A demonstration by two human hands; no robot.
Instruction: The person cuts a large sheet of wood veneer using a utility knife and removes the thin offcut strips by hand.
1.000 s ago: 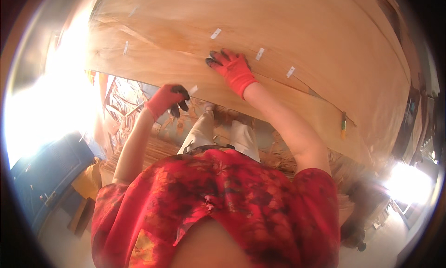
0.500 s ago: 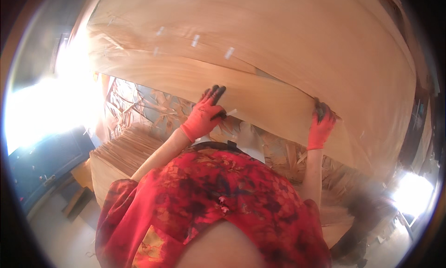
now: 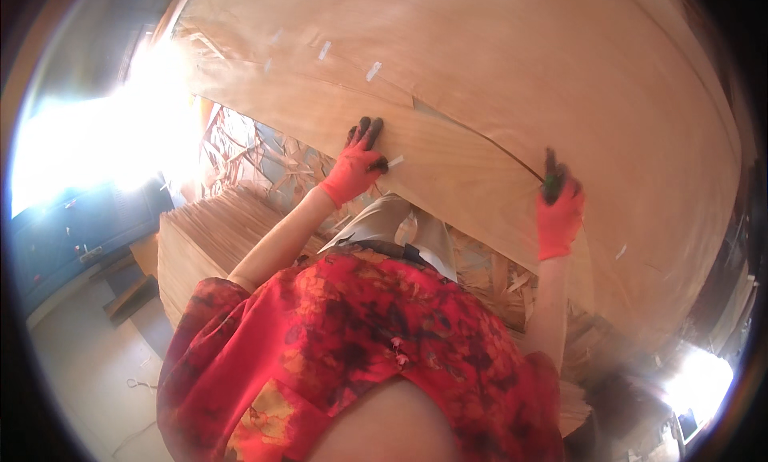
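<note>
A large, thin tan wood veneer sheet (image 3: 520, 78) spreads in front of me. Along its near side lies a veneer strip (image 3: 448, 170), and a narrow dark gap (image 3: 480, 134) runs between the two. My left hand (image 3: 352, 170), in a red glove with dark fingertips, rests open on the strip's near edge. A small white tape piece (image 3: 396, 160) sits by its thumb. My right hand (image 3: 560, 210), gloved alike, touches the veneer at the gap's right end, fingers forward and partly bent. A dark green spot shows at its fingers. More white tape (image 3: 374, 71) lies across the seam farther left.
A stack of veneer sheets (image 3: 212, 230) stands at my left, below the work surface. Veneer scraps (image 3: 268, 146) litter the space under the near edge. A blue panel-like object (image 3: 88, 230) is at far left. Bright light washes out the left side and lower right.
My view has shifted, so more of the near side shows. My right hand has come off the strip's edge spot with fingers more forward at the gap; my left hand stays on the strip.
</note>
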